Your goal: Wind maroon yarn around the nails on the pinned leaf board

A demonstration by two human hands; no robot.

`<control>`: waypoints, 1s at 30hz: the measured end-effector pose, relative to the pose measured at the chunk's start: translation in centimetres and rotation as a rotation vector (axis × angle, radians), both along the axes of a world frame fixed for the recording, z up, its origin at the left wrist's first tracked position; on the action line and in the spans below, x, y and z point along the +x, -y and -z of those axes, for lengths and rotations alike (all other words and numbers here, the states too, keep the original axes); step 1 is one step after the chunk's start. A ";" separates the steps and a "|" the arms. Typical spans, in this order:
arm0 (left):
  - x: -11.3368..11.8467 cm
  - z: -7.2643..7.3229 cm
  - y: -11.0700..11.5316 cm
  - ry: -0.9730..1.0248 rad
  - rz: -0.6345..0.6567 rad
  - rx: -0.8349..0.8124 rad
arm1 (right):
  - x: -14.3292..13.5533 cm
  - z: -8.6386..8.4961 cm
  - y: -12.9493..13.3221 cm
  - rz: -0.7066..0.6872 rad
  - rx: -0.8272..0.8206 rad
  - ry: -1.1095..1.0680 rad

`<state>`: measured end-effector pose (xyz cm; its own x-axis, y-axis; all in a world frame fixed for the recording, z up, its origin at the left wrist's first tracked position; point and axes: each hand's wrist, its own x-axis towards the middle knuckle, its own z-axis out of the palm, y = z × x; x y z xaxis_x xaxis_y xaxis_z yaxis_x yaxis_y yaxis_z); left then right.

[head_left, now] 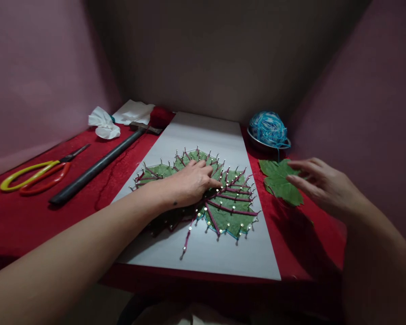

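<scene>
My left hand (191, 183) rests on a large green leaf (233, 216) in the middle of a white board (209, 128), with its thumb apart from the bent fingers. Small nails (237, 241) stand around the leaf's edge and along its veins. Dark red yarn (233, 209) runs between the vein nails, and blue yarn (230, 233) follows part of the lower right edge. To the right of the board, my right hand (320, 185) is open, its fingertips over the edge of a smaller loose leaf (282, 180). I cannot tell whether they touch it.
A ball of blue and white yarn (268, 128) sits in a metal bowl (267, 146) at the back right. On the red cloth (88, 221) at left lie scissors (50, 174), a hammer (104, 162), crumpled white paper (104, 124) and red yarn (160, 117). Walls enclose the table.
</scene>
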<state>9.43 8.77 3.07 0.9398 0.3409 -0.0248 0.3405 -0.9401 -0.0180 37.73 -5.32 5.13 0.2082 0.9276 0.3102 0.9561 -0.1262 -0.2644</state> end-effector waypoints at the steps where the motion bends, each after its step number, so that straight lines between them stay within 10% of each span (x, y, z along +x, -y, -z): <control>1: 0.0 0.0 0.0 0.006 0.003 0.004 | 0.2 0.6 1.4 0.020 -0.071 0.026; 8: -0.1 -0.2 0.3 0.022 0.002 0.033 | 0.0 5.4 6.7 -0.007 -0.207 0.019; 17: -0.2 -0.1 0.2 0.034 0.012 0.031 | 2.9 -0.5 -2.4 0.067 0.095 0.354; 22: -0.3 -0.1 0.2 0.054 0.031 0.029 | 1.0 0.3 -7.1 0.029 0.065 0.387; 26: -0.3 -0.1 0.2 0.052 0.037 0.031 | -3.2 1.2 -7.0 -0.324 -0.091 -0.001; 30: -0.1 -0.1 0.1 0.029 0.022 0.027 | -4.7 1.2 -6.2 -0.361 -0.177 -0.051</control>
<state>9.30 8.63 3.21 0.9472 0.3203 0.0115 0.3205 -0.9466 -0.0335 33.08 0.84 3.89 -0.1301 0.9820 0.1367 0.9335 0.1678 -0.3168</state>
